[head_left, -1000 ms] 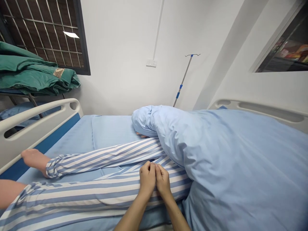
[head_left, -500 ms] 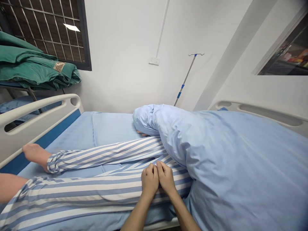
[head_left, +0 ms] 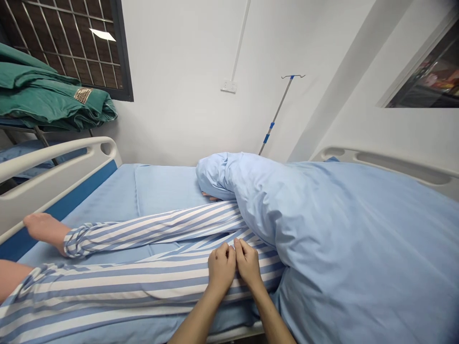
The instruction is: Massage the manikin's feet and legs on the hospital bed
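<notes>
My left hand (head_left: pixel 221 268) and my right hand (head_left: pixel 247 263) are side by side, both closed with the fingers curled under. They rest on the upper leg of blue-and-white striped trousers (head_left: pixel 150 282), worn by a figure lying on the bed. Whether the fingers pinch any cloth is hidden beneath the hands. A narrow gap separates the thumbs. Right of my hands, a light blue quilt (head_left: pixel 322 229) is folded back over the figure's upper body. Two bare feet show at the left, one of them a whole foot (head_left: pixel 45 231).
The bed (head_left: pixel 161 186) has a pale blue sheet, a footboard (head_left: pixel 86 157) at left and a headboard (head_left: pixel 401 167) at right. A drip pole (head_left: pixel 281 107) stands by the wall. Green folded cloth (head_left: pixel 53 98) lies on a rack below the barred window (head_left: pixel 79 43).
The view has shifted slightly, moving the scene a little left and up. My hands stay on the trousers, the gap between them slightly wider.
</notes>
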A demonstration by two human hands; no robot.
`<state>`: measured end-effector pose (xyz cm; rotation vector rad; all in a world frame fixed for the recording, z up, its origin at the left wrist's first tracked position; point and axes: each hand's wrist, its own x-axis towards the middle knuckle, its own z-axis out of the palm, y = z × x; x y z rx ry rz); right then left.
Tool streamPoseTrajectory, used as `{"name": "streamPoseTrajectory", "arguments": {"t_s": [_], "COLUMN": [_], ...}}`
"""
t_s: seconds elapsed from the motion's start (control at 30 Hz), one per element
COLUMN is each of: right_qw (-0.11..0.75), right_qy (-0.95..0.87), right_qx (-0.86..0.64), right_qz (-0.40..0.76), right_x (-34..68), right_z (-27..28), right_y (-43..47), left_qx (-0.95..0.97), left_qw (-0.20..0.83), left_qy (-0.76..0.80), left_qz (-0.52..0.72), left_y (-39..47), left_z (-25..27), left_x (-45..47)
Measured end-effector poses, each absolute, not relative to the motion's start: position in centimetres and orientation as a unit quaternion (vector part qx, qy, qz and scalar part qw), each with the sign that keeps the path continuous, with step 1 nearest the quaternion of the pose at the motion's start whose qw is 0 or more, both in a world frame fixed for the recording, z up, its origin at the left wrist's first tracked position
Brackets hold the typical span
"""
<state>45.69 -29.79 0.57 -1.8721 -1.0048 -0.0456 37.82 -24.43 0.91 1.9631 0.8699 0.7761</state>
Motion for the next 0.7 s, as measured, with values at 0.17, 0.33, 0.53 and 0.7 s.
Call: {"name": "streamPoseTrajectory", "arguments": {"t_s": [0.17,0.33,0.53,0.7], "right_qw": [0.547,0.595,0.608,0.607], "right_qy": [-0.383,-0.361,-0.339,-0.338], "right_qx": [-0.744,-0.718,-0.717,-0.719], "right_qz": [0.010,0.022,0.006,0.006], "right_x": [45.9,46.1,46.2,46.3], "right_z": [0.8,1.2,1.1,0.9], "right_y": [-30.1,-30.3,-30.4,-30.1], "left_qx": [0.725,0.667,0.757,0.787], "left_qw": [0.505,0.572,0.450,0.403], "left_qy": [0.332,0.312,0.341,0.337], "left_qz": [0.330,0.362,0.329,0.322], "left_y": [-24.9,-25.7,-25.9,-25.9], "left_z": [2.9,3.5,1.1,0.6], "left_x": [38.8,40.3,40.6,40.3]}}
